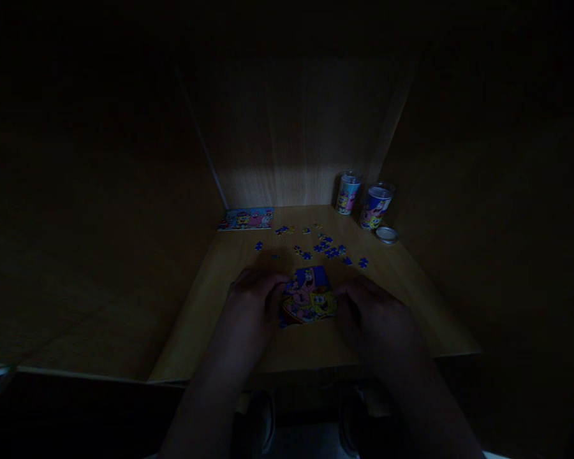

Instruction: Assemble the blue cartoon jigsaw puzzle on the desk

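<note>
A partly joined jigsaw puzzle point(312, 294), with a yellow and a pink cartoon figure on blue, lies on the wooden surface near its front edge. At its left edge, my left hand point(252, 298) is closed, thumb and forefinger gripping the border. My right hand point(379, 311) grips the opposite edge with bent fingers, partly lost in shadow. Just beyond the puzzle, several loose jigsaw pieces point(332, 252) are scattered, mostly blue with some yellow ones. The light is very dim, so fine detail between the fingertips is hidden.
Two clear-topped cartoon canisters, a smaller one point(347, 195) and a larger one point(375, 207), stand at the back right. A round metal lid point(387, 235) lies beside them. A flat cartoon picture point(247, 218) rests at the back left. Wooden panels point(287, 140) enclose the surface.
</note>
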`<state>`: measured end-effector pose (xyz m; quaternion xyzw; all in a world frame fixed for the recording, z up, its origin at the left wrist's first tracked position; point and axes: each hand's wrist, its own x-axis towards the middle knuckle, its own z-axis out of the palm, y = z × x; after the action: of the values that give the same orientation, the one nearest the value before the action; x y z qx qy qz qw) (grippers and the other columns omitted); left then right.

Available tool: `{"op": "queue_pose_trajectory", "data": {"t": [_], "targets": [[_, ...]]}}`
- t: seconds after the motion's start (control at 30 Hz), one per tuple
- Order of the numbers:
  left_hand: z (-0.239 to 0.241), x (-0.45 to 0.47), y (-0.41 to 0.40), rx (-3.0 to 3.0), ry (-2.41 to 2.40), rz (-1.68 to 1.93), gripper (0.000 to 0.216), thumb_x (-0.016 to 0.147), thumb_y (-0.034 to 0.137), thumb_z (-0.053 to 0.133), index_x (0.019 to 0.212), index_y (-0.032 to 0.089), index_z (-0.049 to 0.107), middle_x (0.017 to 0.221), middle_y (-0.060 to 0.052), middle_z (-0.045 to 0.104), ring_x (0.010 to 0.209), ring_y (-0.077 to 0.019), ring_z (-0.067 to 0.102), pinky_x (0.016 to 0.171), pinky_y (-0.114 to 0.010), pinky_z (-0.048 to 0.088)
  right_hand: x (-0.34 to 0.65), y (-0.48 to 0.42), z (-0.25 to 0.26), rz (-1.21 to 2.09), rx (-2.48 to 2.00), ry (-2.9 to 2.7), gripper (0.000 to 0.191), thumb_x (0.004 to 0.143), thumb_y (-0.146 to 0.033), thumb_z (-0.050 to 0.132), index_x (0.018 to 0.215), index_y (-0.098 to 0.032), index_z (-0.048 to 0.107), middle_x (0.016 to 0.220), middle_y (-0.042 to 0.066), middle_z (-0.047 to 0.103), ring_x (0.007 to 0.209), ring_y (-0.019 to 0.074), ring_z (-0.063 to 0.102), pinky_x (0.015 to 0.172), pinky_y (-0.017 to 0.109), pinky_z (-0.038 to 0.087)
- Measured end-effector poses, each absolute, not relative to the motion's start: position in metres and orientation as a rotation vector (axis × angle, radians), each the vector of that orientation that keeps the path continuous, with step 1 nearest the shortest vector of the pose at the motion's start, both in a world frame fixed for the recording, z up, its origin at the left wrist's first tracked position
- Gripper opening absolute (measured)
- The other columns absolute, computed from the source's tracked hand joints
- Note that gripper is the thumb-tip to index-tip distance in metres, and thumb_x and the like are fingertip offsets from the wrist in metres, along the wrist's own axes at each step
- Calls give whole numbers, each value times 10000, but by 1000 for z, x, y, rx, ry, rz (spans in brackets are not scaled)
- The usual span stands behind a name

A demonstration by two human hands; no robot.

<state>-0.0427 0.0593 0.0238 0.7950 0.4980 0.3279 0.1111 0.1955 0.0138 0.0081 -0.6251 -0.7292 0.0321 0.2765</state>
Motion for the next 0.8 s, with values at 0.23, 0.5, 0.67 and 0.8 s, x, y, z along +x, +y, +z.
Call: {"op": "queue_pose_trajectory", "data": {"t": [0.23,0.5,0.67,0.8], "targets": [[25,-43,60,2412,1413,939,283,1008,21,638,1081,236,808,1036,-42,797,1023,-264,694,870,-395,557,195,13,10,99,-1678,-1954,197,1033,-218,529,1017,-245,723,1018,39,771,840,228,749,686,353,476],[18,-42,61,2466,1424,916,402,931,-59,624,1118,236,824,1072,-55,791,1051,-274,685,907,-413,570,196,13,8,67,-1696,-1952,186,1021,-222,546,1009,-245,730,1006,41,774,807,215,743,659,336,467],[17,-43,62,2485,1449,906,504,865,-85,625,1210,236,804,1182,-68,788,1128,-295,680,982,-448,578,196,13,9,89,-1695,-1960,202,1027,-223,534,1013,-243,735,1015,47,779,810,217,745,669,343,478],[19,-45,60,2416,1552,998,461,881,-64,604,1200,213,789,1216,-87,778,1173,-314,668,1016,-482,572,196,14,9,82,-1685,-1960,204,1025,-216,526,1009,-243,728,1014,46,776,827,222,748,676,348,481]]}}
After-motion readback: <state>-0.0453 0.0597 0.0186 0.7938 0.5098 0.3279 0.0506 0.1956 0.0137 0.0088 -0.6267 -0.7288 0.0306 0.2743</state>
